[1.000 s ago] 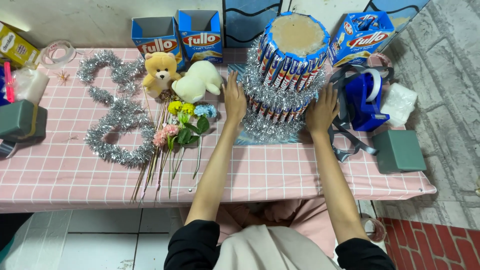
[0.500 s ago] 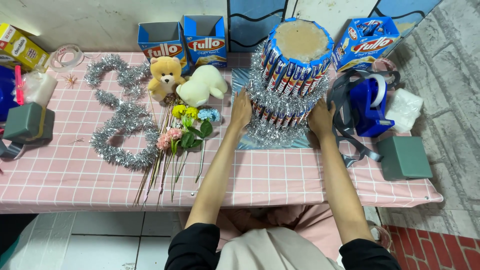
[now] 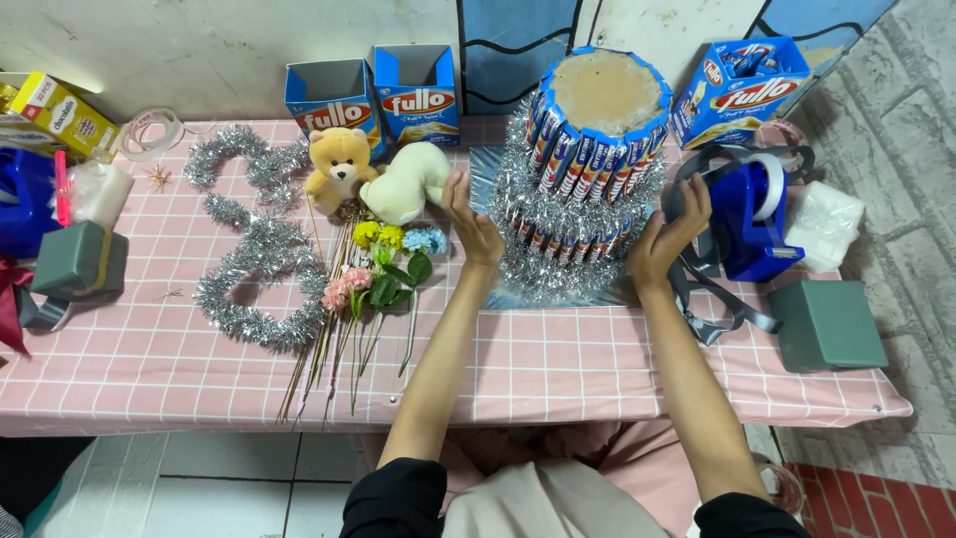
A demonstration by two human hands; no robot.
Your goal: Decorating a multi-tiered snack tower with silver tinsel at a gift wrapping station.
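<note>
Beside snack tower [image 3: 583, 169], open hands [image 3: 474, 221]

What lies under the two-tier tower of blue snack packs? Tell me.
Under the two-tier tower of blue snack packs, silver tinsel rings the base, and a shiny silver sheet sticks out beneath it onto the pink checked tablecloth. The middle of the sheet is covered by the tower.

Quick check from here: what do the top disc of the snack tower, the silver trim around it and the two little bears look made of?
Top disc: looks like matte brown cardboard, with a rough, speckled face. Silver trim: metallic foil tinsel, with glittering spiky strands. Tan bear and cream bear: plush fabric, with a soft fuzzy surface. Left hand and right hand flank the tower, open.
</note>
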